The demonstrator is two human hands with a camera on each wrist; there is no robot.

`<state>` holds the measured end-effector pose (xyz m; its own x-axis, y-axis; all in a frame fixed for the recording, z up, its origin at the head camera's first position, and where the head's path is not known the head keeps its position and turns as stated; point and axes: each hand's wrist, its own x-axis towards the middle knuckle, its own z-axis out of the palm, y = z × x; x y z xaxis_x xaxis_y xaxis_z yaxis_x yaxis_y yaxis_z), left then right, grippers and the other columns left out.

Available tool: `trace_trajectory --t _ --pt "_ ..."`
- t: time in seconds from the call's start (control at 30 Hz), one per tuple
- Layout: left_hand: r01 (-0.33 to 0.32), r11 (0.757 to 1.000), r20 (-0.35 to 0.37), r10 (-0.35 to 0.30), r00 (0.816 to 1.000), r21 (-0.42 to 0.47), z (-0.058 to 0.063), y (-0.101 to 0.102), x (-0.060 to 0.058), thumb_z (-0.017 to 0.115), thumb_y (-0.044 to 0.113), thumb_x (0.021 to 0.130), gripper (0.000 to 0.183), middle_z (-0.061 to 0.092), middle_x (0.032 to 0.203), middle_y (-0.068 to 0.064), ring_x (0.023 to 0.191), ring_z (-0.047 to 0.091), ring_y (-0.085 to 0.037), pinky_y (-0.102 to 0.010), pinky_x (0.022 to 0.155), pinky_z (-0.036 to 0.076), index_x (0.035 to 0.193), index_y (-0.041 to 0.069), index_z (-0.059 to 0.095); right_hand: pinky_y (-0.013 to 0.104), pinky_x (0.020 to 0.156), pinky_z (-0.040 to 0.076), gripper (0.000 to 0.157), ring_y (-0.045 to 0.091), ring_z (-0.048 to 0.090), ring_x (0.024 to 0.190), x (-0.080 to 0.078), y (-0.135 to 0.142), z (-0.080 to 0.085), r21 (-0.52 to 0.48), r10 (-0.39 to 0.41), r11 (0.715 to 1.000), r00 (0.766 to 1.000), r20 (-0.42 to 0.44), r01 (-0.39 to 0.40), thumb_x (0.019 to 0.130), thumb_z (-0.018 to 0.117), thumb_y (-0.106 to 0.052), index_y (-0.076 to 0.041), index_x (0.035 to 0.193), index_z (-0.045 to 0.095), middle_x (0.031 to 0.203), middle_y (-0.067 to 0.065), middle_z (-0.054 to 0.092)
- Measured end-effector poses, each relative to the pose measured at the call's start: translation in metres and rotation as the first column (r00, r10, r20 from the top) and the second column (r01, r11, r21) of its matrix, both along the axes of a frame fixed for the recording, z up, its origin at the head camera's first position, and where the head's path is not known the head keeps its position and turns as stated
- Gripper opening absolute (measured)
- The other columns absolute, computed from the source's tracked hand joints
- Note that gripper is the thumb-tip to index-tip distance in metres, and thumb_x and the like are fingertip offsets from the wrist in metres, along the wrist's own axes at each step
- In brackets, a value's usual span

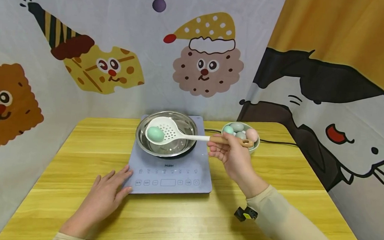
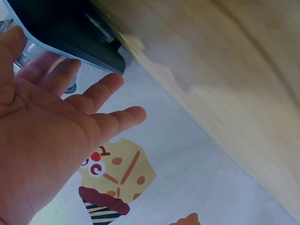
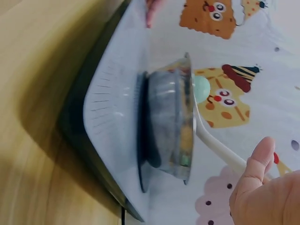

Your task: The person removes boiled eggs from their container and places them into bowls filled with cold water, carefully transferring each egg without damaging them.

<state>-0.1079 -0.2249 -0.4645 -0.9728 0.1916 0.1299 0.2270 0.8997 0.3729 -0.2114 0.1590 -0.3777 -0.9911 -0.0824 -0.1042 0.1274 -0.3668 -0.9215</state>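
My right hand [image 1: 237, 161] holds the wooden handle of a white slotted spoon [image 1: 195, 137]. A pale green egg [image 1: 156, 134] lies in the spoon's perforated head, which is over a round stainless steel pan [image 1: 177, 149]. From the side, in the right wrist view, the egg [image 3: 202, 89] shows above the pan's rim. The pan sits on a light blue-grey induction cooker [image 1: 169, 174]. My left hand [image 1: 105, 191] has its fingers spread and touches the cooker's left edge; the left wrist view shows the fingertips by the cooker's underside.
Right of the cooker stands a small pale bowl [image 1: 257, 145] with several eggs, one of them pink [image 1: 252, 134]. A black cord [image 1: 278, 142] runs behind it along the table's back. A printed curtain [image 1: 113, 104] borders the wooden table [image 1: 258, 230].
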Motion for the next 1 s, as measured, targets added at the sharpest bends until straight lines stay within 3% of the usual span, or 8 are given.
trace_trajectory --t 0.2,0.37,0.57,0.8,0.9,1.0 --pt "0.0 1.0 -0.004 0.0 1.0 0.0 0.0 0.0 0.0 0.073 0.029 0.102 0.055 0.051 0.165 -0.01 0.14 0.052 -0.06 -0.088 0.115 0.026 0.153 0.013 0.06 0.027 0.072 0.067 0.046 0.016 0.077 0.074 0.004 0.02 0.01 -0.059 -0.019 0.998 0.999 -0.033 0.017 0.117 0.044 -0.031 -0.006 0.105 0.08 0.091 0.011 0.083" --pt "0.003 1.0 -0.022 -0.003 1.0 -0.008 0.0 0.0 0.0 0.074 0.03 0.102 0.054 0.053 0.164 -0.01 0.138 0.054 -0.06 -0.088 0.114 0.028 0.152 0.013 0.061 0.026 0.076 0.067 0.047 0.016 0.078 0.078 0.014 0.052 0.016 -0.117 -0.059 0.992 0.997 -0.041 0.053 0.116 0.045 -0.036 -0.005 0.108 0.079 0.095 0.012 0.083" --pt "0.002 1.0 -0.004 -0.002 1.0 -0.006 0.0 0.0 -0.001 0.073 0.029 0.102 0.055 0.051 0.165 -0.01 0.14 0.052 -0.06 -0.087 0.115 0.026 0.153 0.013 0.059 0.028 0.079 0.068 0.043 0.018 0.08 0.086 0.035 0.102 0.017 -0.144 -0.17 0.976 0.984 -0.048 0.162 0.112 0.055 -0.039 -0.001 0.114 0.077 0.097 0.013 0.082" --pt "0.007 1.0 0.001 -0.007 1.0 -0.015 0.002 0.001 -0.001 0.072 0.029 0.102 0.056 0.049 0.166 -0.01 0.14 0.052 -0.061 -0.088 0.115 0.025 0.154 0.013 0.058 0.036 0.077 0.069 0.042 0.025 0.082 0.087 0.059 0.157 0.013 -0.239 -0.393 0.893 0.92 0.004 0.382 0.103 0.073 -0.036 0.003 0.118 0.076 0.099 0.018 0.082" --pt "0.006 1.0 0.004 -0.006 1.0 -0.011 0.002 0.001 0.0 0.072 0.029 0.102 0.056 0.049 0.166 -0.011 0.139 0.052 -0.061 -0.088 0.114 0.025 0.154 0.013 0.058 0.037 0.076 0.069 0.041 0.026 0.082 0.085 0.065 0.173 0.012 -0.241 -0.455 0.862 0.89 0.014 0.445 0.103 0.073 -0.035 0.003 0.118 0.074 0.096 0.019 0.081" --pt "0.007 1.0 0.009 -0.007 1.0 -0.008 0.002 0.002 0.0 0.072 0.029 0.103 0.056 0.049 0.167 -0.011 0.139 0.052 -0.061 -0.088 0.114 0.026 0.154 0.012 0.058 0.038 0.075 0.069 0.042 0.026 0.081 0.084 0.069 0.182 0.011 -0.213 -0.532 0.823 0.846 0.037 0.527 0.101 0.076 -0.037 0.0 0.119 0.072 0.097 0.018 0.081"
